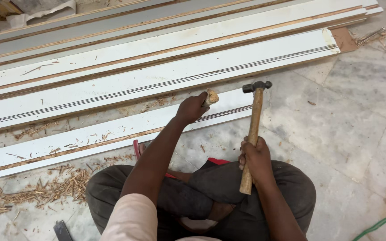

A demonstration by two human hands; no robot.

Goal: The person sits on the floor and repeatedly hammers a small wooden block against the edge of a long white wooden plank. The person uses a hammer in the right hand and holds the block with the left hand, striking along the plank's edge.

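A hammer with a pale, matt wooden handle (252, 134) runs through the right fingers, its dark metal head (256, 86) above them. Beyond the left fingertips, a smooth white laminated board (112, 129) shows a raw brown edge.

Far boards (112, 40): lying side by side, grey and white, stretching across the floor.
Wood shavings (45, 187): littering the marble floor (358, 134).
Green hose (380, 225): curling at the lower right corner.
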